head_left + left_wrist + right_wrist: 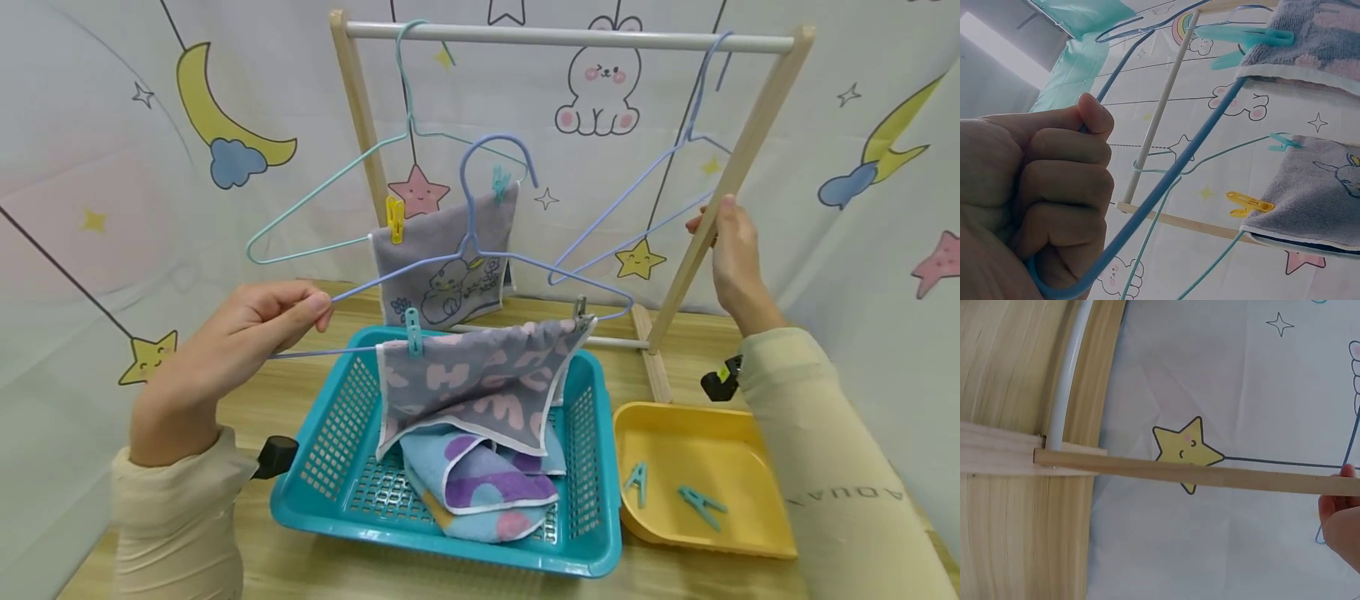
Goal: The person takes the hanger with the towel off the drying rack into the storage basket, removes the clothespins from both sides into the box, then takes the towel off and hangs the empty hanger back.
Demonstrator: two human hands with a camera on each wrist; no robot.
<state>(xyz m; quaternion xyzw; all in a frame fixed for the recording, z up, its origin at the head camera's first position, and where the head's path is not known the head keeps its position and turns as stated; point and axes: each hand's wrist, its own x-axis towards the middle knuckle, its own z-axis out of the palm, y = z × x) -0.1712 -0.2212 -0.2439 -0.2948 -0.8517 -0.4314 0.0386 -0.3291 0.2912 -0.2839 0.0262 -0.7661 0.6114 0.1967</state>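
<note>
My left hand [251, 333] grips one end of a blue hanger [405, 272], its hook standing free in front of the rack. From this hanger hangs a grey towel with pink letters [480, 379], held by a teal clothespin [414, 333] and a grey clothespin [581, 312]. In the left wrist view, the fingers are curled round the hanger's end. My right hand [738, 258] holds the right wooden post [750, 158] of the drying rack, thumb in front and fingers behind. The right wrist view shows part of that hand at the post.
On the rack's rod [570, 36] hang a green hanger [322, 196] with a grey rabbit towel [450, 250] and an empty blue hanger [615, 208]. Below stand a teal basket [315, 508] holding a colourful towel [487, 492] and a yellow tray [705, 425] with teal clothespins [701, 504].
</note>
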